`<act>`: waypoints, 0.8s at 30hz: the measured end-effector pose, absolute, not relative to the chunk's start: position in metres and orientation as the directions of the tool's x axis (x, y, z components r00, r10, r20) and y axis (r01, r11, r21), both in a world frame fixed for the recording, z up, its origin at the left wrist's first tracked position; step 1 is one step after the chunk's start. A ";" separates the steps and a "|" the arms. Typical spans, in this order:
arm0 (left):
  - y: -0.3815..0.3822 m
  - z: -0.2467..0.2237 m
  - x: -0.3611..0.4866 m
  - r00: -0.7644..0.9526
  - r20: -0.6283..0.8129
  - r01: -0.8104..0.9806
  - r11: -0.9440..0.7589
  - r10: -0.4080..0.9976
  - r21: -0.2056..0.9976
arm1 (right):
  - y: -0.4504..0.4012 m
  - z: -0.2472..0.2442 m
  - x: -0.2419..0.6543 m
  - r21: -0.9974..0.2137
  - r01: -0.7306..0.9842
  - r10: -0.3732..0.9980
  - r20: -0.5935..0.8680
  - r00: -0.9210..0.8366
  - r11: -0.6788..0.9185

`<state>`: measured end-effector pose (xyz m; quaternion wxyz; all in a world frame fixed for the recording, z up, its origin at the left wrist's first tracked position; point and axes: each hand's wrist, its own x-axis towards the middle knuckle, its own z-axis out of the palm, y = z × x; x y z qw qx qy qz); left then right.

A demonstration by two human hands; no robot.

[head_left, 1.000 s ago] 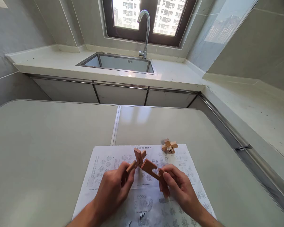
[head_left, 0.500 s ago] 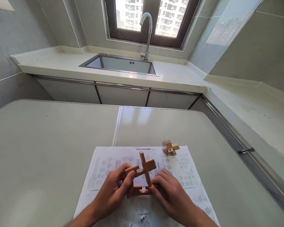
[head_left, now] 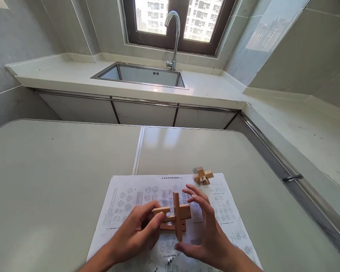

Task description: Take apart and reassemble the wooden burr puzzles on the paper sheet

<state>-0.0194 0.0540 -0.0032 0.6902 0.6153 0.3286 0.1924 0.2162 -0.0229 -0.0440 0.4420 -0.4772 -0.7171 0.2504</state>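
My left hand (head_left: 138, 228) pinches the left ends of notched wooden puzzle pieces (head_left: 182, 212) between thumb and fingers. One bar of the group stands crosswise near its right end, and another lies lower, partly behind it. Just right of the pieces, my right hand (head_left: 208, 230) is spread, thumb below and fingers above, with nothing held. Beneath both hands lies a printed sheet (head_left: 119, 192) with small diagrams. An assembled wooden cross-shaped puzzle (head_left: 203, 176) rests on the sheet's upper right edge.
The sheet lies on a pale table (head_left: 59, 181) with a seam running away from me. Beyond are a counter (head_left: 209, 85), a sink (head_left: 141, 75) and a faucet (head_left: 176, 41) under a window. Another counter runs along the right.
My right hand has let go of the pieces and spread its fingers. The crosswise bar is more upright, and the lower bar now sits closer to the upper one.
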 end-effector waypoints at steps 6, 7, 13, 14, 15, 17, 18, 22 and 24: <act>0.054 -0.001 -0.018 0.774 -0.189 0.205 0.043 0.604 0.978 | -0.023 -0.048 0.213 -0.746 0.401 0.847 0.480 -0.228 0.531; 0.055 -0.002 -0.018 0.778 -0.185 0.204 0.038 0.601 0.978 | -0.023 -0.047 0.212 -0.744 0.399 0.844 0.487 -0.227 0.536; 0.059 -0.003 -0.024 0.756 -0.227 0.191 0.125 0.614 0.974 | -0.022 -0.033 0.215 -0.744 0.412 0.849 0.491 -0.195 0.525; 0.060 -0.002 -0.025 0.752 -0.239 0.186 0.149 0.614 0.971 | -0.021 -0.031 0.216 -0.747 0.412 0.851 0.493 -0.184 0.522; 0.061 -0.002 -0.025 0.749 -0.246 0.185 0.163 0.615 0.969 | -0.021 -0.031 0.216 -0.750 0.409 0.852 0.493 -0.177 0.520; 0.062 0.000 -0.027 0.746 -0.259 0.195 0.172 0.613 0.966 | -0.021 -0.031 0.217 -0.757 0.399 0.854 0.490 -0.175 0.517; 0.064 0.000 -0.028 0.744 -0.265 0.201 0.174 0.614 0.964 | -0.021 -0.031 0.217 -0.761 0.394 0.855 0.486 -0.181 0.516; 0.075 -0.003 -0.041 0.703 -0.261 0.165 0.206 0.661 0.965 | -0.019 -0.030 0.220 -0.783 0.384 0.870 0.471 -0.146 0.489; 0.082 -0.005 -0.049 0.643 -0.230 0.160 0.166 0.730 0.973 | -0.017 -0.029 0.223 -0.805 0.395 0.891 0.445 -0.092 0.443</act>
